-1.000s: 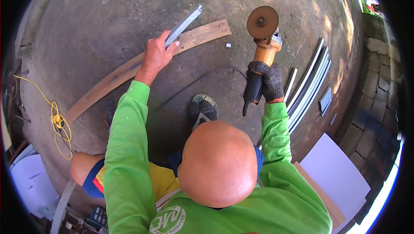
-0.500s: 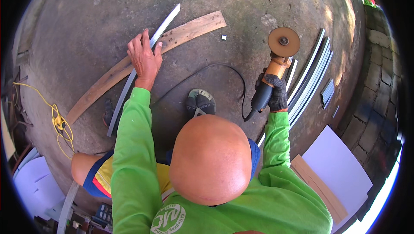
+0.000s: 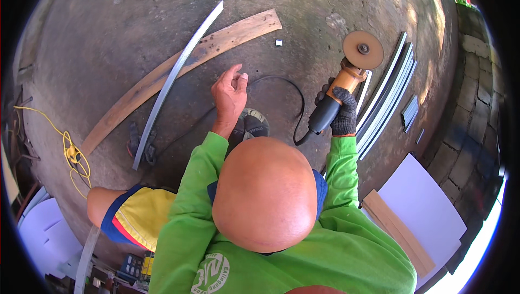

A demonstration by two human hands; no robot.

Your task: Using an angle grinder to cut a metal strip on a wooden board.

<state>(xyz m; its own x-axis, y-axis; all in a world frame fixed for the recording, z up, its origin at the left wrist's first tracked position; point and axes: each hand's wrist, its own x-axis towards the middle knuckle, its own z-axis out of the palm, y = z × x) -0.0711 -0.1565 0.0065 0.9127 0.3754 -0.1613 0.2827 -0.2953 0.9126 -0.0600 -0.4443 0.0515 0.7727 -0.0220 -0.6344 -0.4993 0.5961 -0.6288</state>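
My right hand [image 3: 345,111], in a dark knitted glove, grips the body of an orange and black angle grinder [image 3: 325,111]. The grinder's brown disc [image 3: 353,50] points away from me, above the floor. My left hand [image 3: 229,99] is bare and holds nothing; its fingers are loosely bent, with the thumb apart. It hovers near my foot [image 3: 255,124], to the right of a thin metal bar [image 3: 172,74]. That bar lies slantwise across a long wooden board [image 3: 244,35] on the concrete floor. A small pale offcut [image 3: 278,42] rests beside the board's far end.
Several long metal bars [image 3: 391,89] lie right of the grinder, with short pieces [image 3: 410,113] beyond them. A block wall [image 3: 470,104] runs along the right. White sheet [image 3: 425,207] and wood plank [image 3: 398,231] lie lower right. The black power cord [image 3: 299,107] loops between my hands; a yellow cord [image 3: 72,153] lies left.
My left hand has let go of the metal bar and moved right, toward my body. The bar stays across the board. The grinder has shifted slightly to the right and tilted a little.
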